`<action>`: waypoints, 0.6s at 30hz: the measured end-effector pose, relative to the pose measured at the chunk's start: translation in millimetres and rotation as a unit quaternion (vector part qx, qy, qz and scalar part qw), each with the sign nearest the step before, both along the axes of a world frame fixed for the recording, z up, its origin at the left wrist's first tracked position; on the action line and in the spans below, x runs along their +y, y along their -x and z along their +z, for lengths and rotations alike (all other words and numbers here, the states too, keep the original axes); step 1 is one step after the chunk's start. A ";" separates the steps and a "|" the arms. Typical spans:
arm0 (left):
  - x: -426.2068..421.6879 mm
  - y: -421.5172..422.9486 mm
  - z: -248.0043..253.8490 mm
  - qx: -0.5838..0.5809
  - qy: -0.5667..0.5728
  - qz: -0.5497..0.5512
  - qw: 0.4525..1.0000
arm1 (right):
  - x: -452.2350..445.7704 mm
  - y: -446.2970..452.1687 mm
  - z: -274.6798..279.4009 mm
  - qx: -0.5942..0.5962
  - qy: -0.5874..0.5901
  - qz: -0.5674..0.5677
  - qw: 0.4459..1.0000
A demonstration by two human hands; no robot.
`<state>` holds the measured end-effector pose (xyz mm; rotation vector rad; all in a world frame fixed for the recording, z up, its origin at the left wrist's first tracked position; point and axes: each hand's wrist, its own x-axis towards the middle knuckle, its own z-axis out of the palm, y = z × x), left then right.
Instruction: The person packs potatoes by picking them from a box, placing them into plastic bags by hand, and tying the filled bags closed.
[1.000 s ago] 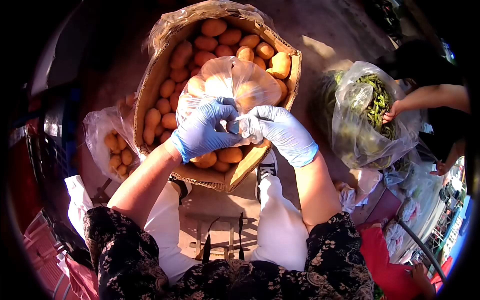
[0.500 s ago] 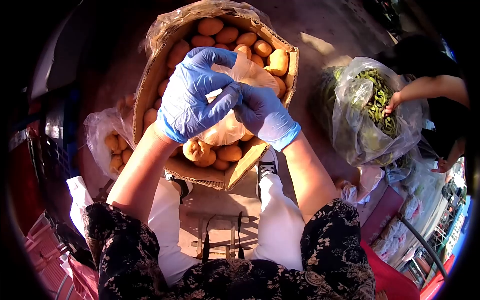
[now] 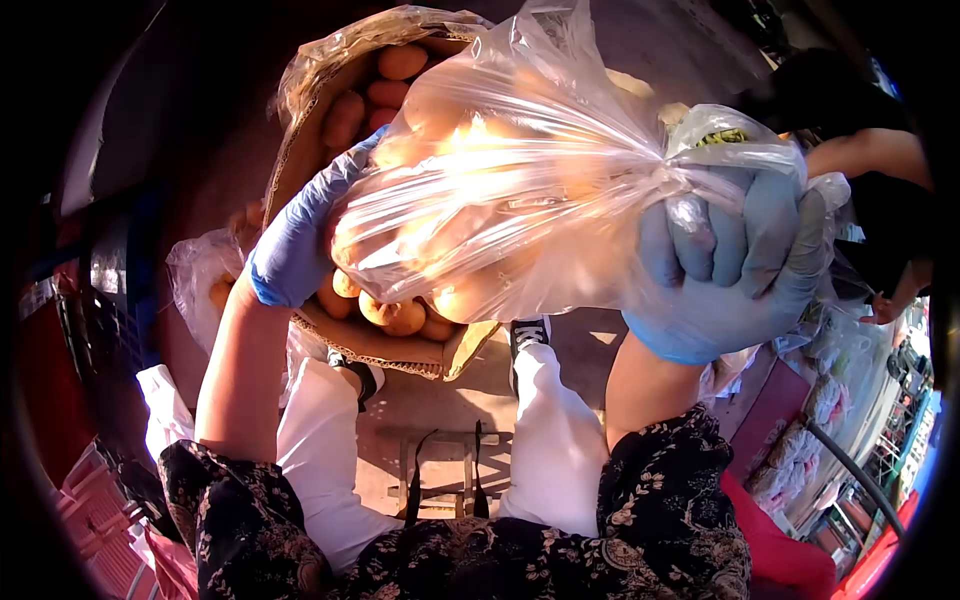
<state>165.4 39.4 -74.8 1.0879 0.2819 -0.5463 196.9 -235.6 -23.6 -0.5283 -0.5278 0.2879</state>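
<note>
A clear plastic bag (image 3: 520, 190), filled with brownish-orange oval produce that looks like potatoes, is raised above the cardboard box. My right hand (image 3: 730, 245), in a blue glove, has its fingers wrapped round the twisted neck of this bag, with film draped over the knuckles. At the bag's left end is my left hand (image 3: 315, 220), also blue-gloved, gripping its side; the fingertips are hidden behind the bag. Beneath, the cardboard box (image 3: 285, 165) holds more of the same produce, loose potatoes (image 3: 405, 318) showing along its near side. The bag hides much of the box.
Another plastic bag (image 3: 200, 265) with produce stands left of the box. On the right, a person's arm (image 3: 870, 160) reaches near a bag of green vegetables (image 3: 722, 137), mostly covered by my right hand. A low metal frame (image 3: 440, 470) lies between my feet.
Both hands were close together over the box, fingers at the plastic. The filled bag has come up; my right hand has moved right with its neck, my left hand leftward to its side.
</note>
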 end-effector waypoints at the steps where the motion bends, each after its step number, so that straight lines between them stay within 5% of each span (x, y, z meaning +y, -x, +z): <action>1: -16.6 1.1 2.8 -0.021 -0.004 -0.020 1.000 | -18.0 4.4 7.2 -0.006 -0.019 -0.039 0.999; 5: -99.4 20.5 7.5 -0.090 -0.012 -0.134 0.987 | -95.3 42.0 19.4 0.024 0.068 -0.092 0.993; 8: -162.3 40.8 -28.2 -0.022 0.032 -0.187 0.982 | -121.6 81.3 8.1 0.101 0.173 -0.166 0.966; 10: -201.5 52.6 -72.2 0.043 0.071 -0.238 0.968 | -127.7 114.3 -10.1 0.234 0.203 -0.288 0.906; 13: -246.6 72.0 -132.3 0.035 0.111 -0.338 0.934 | -162.5 159.0 -44.0 0.270 0.422 -0.339 0.796; 18: -262.8 98.1 -165.3 0.107 0.019 -0.451 0.886 | -230.6 219.5 -121.0 0.397 0.498 -0.372 0.676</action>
